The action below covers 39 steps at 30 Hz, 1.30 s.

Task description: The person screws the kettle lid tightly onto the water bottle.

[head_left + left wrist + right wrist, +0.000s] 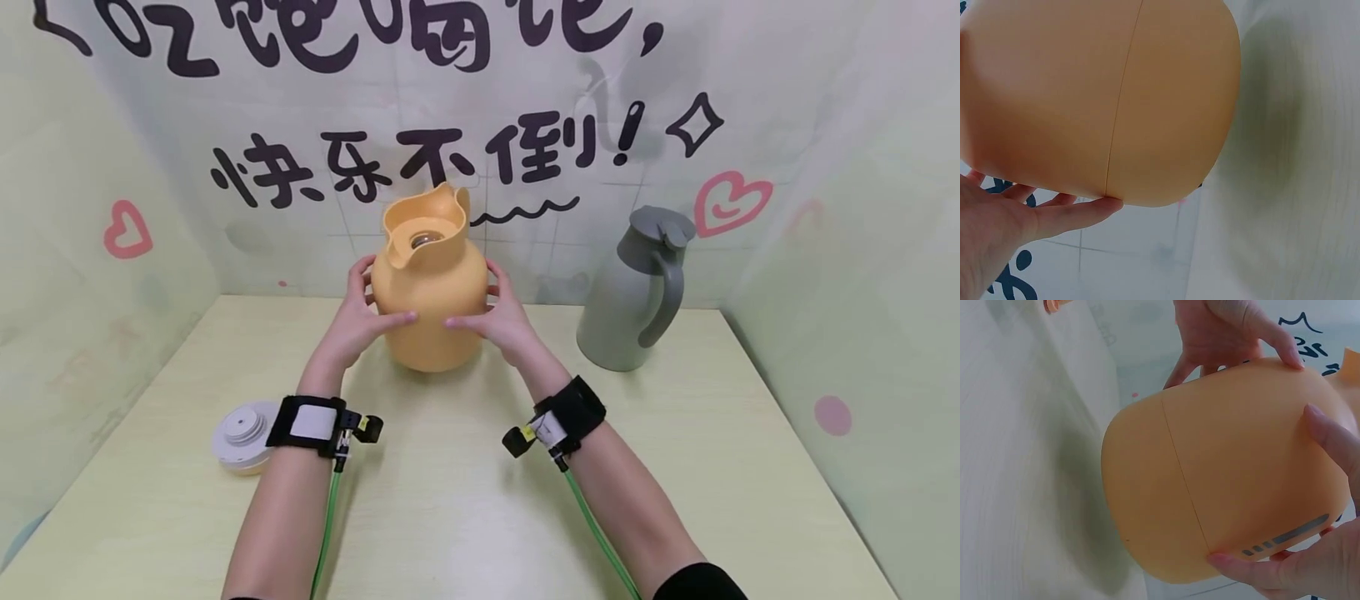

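Gripping jug between left hand and right hand at 12 o'clock, near back edge of table, seemingly just above it. Could slip if squeezed unevenly, being smooth. Could spill through uncovered mouth if tipped; cannot tell contents. Could knock backdrop if pushed farther. From jug: watch grey jug at 3, lid at 8. Find most room toward 6, between forearms.

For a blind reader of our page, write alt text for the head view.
A person's left hand and right hand grip an open-topped orange jug from both sides over a pale table. A grey jug stands to the right, and a round white lid-like piece lies at left. Dark lettering marks the backdrop.
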Each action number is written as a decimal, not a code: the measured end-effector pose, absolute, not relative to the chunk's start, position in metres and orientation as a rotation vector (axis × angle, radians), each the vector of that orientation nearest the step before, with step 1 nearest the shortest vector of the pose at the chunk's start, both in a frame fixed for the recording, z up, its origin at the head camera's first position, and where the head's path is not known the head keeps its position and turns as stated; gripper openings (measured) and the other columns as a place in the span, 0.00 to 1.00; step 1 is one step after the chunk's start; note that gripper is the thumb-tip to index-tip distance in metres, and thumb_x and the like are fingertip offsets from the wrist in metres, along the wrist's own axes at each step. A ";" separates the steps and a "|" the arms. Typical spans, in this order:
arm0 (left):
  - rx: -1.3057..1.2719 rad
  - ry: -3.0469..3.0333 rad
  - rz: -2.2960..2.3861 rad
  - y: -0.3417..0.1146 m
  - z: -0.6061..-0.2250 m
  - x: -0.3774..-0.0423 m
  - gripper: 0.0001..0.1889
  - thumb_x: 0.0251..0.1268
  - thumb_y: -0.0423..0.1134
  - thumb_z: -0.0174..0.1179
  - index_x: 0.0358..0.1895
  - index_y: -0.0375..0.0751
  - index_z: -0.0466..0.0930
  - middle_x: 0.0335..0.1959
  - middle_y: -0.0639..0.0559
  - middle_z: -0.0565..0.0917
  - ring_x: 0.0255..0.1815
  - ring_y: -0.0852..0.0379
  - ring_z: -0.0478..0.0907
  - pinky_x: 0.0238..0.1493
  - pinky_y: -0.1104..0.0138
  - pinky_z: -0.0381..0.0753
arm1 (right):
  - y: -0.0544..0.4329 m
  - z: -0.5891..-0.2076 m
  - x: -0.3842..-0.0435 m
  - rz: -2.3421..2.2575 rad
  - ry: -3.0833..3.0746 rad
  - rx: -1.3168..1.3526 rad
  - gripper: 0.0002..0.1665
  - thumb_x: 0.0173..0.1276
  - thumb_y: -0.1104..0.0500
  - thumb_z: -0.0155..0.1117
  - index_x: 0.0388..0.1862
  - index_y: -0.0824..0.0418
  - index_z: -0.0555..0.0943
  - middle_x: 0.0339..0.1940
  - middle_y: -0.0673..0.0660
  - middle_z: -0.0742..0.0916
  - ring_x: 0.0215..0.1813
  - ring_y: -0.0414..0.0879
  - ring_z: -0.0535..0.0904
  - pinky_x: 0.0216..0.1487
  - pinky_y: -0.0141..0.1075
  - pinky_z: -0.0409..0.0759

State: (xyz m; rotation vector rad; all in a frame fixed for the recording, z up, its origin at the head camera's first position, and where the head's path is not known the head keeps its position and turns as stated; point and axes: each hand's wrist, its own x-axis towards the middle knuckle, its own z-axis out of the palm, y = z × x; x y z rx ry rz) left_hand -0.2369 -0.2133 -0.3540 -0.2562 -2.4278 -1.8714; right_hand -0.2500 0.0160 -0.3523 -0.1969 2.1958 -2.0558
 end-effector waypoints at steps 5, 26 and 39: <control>-0.315 -2.436 -1.868 -0.202 -0.348 -0.231 0.56 0.48 0.39 0.74 0.73 0.53 0.40 0.71 0.41 0.52 0.66 0.38 0.57 0.59 0.44 0.64 | 0.028 -0.343 -0.236 -2.066 2.234 -0.180 0.66 0.42 0.68 0.82 0.74 0.45 0.53 0.61 0.61 0.67 0.57 0.57 0.72 0.50 0.45 0.77; -0.442 -2.472 -1.876 -0.157 -0.335 -0.185 0.55 0.43 0.36 0.76 0.72 0.52 0.44 0.69 0.44 0.54 0.64 0.38 0.57 0.57 0.43 0.63 | 0.074 -0.326 -0.165 -2.113 2.240 -0.077 0.67 0.40 0.71 0.80 0.74 0.47 0.51 0.62 0.62 0.63 0.60 0.60 0.66 0.55 0.50 0.72; -0.520 -2.484 -1.905 -0.140 -0.344 -0.165 0.57 0.41 0.35 0.77 0.72 0.51 0.44 0.69 0.43 0.54 0.64 0.38 0.58 0.58 0.41 0.61 | 0.090 -0.340 -0.135 -2.110 2.278 0.009 0.68 0.40 0.70 0.81 0.74 0.47 0.51 0.62 0.63 0.64 0.61 0.61 0.64 0.54 0.51 0.73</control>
